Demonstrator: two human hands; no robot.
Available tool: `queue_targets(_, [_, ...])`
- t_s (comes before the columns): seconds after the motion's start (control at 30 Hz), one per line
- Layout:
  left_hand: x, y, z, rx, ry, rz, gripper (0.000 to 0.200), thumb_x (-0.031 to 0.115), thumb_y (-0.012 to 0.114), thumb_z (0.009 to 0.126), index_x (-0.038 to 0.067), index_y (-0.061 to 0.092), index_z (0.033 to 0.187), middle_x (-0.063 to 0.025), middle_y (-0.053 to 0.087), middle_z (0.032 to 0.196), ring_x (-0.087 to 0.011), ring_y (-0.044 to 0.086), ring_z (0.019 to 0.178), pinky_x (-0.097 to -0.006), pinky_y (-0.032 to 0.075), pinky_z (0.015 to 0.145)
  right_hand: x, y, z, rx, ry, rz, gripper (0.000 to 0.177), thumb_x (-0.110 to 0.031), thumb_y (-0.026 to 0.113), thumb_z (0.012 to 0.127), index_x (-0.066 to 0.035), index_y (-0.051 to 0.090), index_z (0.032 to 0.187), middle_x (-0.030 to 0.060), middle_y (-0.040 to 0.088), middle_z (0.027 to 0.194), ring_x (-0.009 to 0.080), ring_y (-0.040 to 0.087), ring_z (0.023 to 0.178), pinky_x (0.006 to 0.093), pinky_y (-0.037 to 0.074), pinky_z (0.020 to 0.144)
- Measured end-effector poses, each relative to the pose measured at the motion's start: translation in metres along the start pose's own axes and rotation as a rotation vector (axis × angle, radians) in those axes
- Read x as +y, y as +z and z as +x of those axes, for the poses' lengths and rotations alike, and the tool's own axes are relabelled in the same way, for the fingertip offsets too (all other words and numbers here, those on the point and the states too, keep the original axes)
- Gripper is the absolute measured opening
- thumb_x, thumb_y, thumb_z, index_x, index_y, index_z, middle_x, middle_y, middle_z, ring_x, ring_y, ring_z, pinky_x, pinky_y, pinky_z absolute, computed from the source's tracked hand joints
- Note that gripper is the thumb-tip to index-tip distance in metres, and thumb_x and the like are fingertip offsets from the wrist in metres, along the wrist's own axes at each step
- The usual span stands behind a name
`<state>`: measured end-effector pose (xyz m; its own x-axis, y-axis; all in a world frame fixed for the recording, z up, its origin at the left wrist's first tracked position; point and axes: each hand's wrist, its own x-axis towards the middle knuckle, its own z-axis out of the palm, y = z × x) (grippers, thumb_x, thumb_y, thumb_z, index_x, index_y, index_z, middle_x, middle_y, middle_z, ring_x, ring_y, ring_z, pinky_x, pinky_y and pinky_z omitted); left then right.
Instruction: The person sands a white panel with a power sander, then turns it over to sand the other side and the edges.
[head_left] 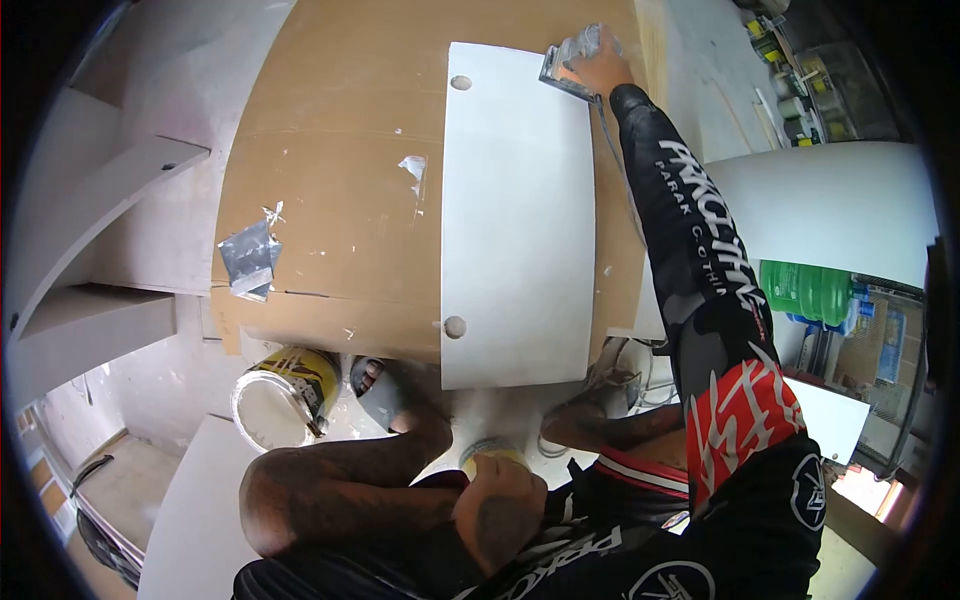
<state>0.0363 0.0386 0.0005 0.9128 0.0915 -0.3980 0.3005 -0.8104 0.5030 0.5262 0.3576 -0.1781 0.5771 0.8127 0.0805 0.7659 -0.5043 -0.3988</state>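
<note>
A long white panel (pixel 518 215) with two round holes near its left edge lies on a brown cardboard-covered surface (pixel 330 190). My right hand (pixel 600 65) is wrapped round a dusty power sander (pixel 568 72) at the panel's far right corner. The sander's cord hangs down along the panel's right side. Low in the view, my left hand (pixel 500 495) rests closed by my lap, in front of a partly hidden round container (pixel 492 449). What its fingers hold, if anything, is hidden.
A paint can (pixel 275 408) stands at the lower left beside my foot. Grey tape (pixel 248 260) sticks to the cardboard. White curved boards (pixel 105 220) are at the left. On the right are another white panel (pixel 830 205), green bottles (pixel 805 290) and shelves with cans.
</note>
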Motion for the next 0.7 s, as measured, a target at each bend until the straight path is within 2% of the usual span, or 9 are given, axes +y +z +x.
queue_targets(0.07, [-0.003,-0.001,0.003,0.024,-0.006,0.013,0.022,0.025,0.065,0.084,0.005,0.070,0.092,-0.0107,0.069,0.087,-0.0253,0.064,0.087,-0.0423,0.049,0.078,0.000,0.008,0.013,0.054,-0.157,-0.014,0.103,-0.040,0.070,0.079,-0.012,0.014,0.162,0.0289,0.052,0.144,0.0455,0.056,0.127,0.0419,0.044,0.109])
queue_targets(0.17, [-0.005,-0.010,0.006,0.048,-0.014,0.034,0.021,0.024,0.065,0.085,0.005,0.070,0.092,-0.0108,0.069,0.087,-0.0254,0.065,0.087,-0.0424,0.048,0.078,-0.018,-0.001,0.010,-0.056,-0.161,-0.064,0.105,-0.040,0.071,0.079,-0.012,0.013,0.162,0.0283,0.050,0.147,0.0436,0.055,0.129,0.0403,0.044,0.110])
queue_targets(0.37, [-0.006,-0.019,0.006,0.063,-0.022,0.057,0.021,0.023,0.063,0.085,0.004,0.069,0.093,-0.0109,0.069,0.088,-0.0255,0.065,0.087,-0.0427,0.048,0.079,-0.001,0.009,0.037,0.010,-0.078,-0.054,0.105,-0.040,0.072,0.080,-0.012,0.012,0.162,0.0270,0.049,0.148,0.0434,0.055,0.129,0.0395,0.047,0.107])
queue_targets(0.6, [-0.003,-0.006,0.007,0.066,-0.028,0.021,0.022,0.023,0.063,0.086,0.004,0.068,0.094,-0.0110,0.069,0.089,-0.0258,0.065,0.087,-0.0418,0.048,0.078,-0.036,-0.001,0.016,-0.122,-0.177,-0.078,0.109,-0.042,0.072,0.079,-0.010,0.011,0.162,0.0265,0.050,0.148,0.0420,0.054,0.131,0.0403,0.045,0.108])
queue_targets(0.67, [-0.003,-0.007,0.006,0.059,-0.028,0.031,0.022,0.023,0.063,0.086,0.004,0.068,0.094,-0.0109,0.069,0.089,-0.0258,0.065,0.087,-0.0417,0.048,0.078,-0.044,0.003,0.025,-0.195,-0.539,-0.601,0.079,-0.047,0.064,0.085,-0.008,0.042,0.151,0.0285,0.035,0.156,0.0524,0.034,0.140,0.0481,0.032,0.118])
queue_targets(0.7, [-0.003,-0.008,0.006,0.058,-0.028,0.042,0.022,0.023,0.062,0.086,0.004,0.068,0.094,-0.0107,0.069,0.089,-0.0258,0.065,0.088,-0.0417,0.048,0.078,-0.039,0.006,0.032,-0.193,-0.543,-0.600,0.079,-0.047,0.064,0.085,-0.008,0.042,0.151,0.0285,0.035,0.156,0.0524,0.034,0.140,0.0481,0.032,0.118])
